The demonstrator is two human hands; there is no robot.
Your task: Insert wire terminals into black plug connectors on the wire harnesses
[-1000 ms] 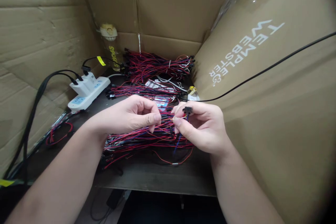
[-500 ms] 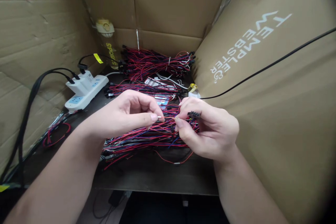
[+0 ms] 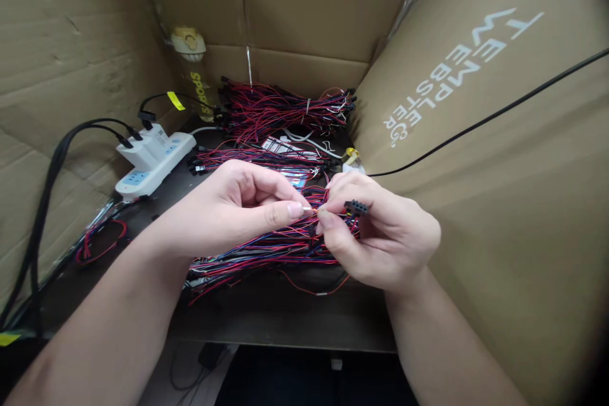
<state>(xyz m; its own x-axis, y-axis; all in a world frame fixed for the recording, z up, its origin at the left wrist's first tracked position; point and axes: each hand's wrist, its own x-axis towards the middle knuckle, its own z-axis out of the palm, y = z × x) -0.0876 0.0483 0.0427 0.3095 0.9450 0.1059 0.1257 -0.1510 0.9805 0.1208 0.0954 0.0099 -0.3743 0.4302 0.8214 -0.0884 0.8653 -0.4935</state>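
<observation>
My left hand [image 3: 242, 206] is closed in a pinch, with a small white tube-like piece [image 3: 307, 210] sticking out past thumb and forefinger. Facing it, my right hand [image 3: 385, 228] pinches the end of a thin orange-red wire [image 3: 315, 211]. The white piece and the wire end meet or nearly meet; contact is too small to tell. A black multi-pin connector [image 3: 356, 208] pokes out above the right hand's curled fingers. Below both hands lies a bundle of red, blue and black wires [image 3: 266, 254], partly hidden by them.
More wire bundles lie behind, one tied [image 3: 285, 111] and one smaller [image 3: 247, 157]. A white power strip [image 3: 157, 168] with plugs stands left, near a bottle [image 3: 195, 76]. Cardboard walls [image 3: 499, 139] enclose the table [image 3: 285, 323]. A black cable [image 3: 476, 119] crosses at right.
My left hand has moved right, bringing the white piece up to the wire end at my right fingertips. The right hand has shifted slightly right with the connector.
</observation>
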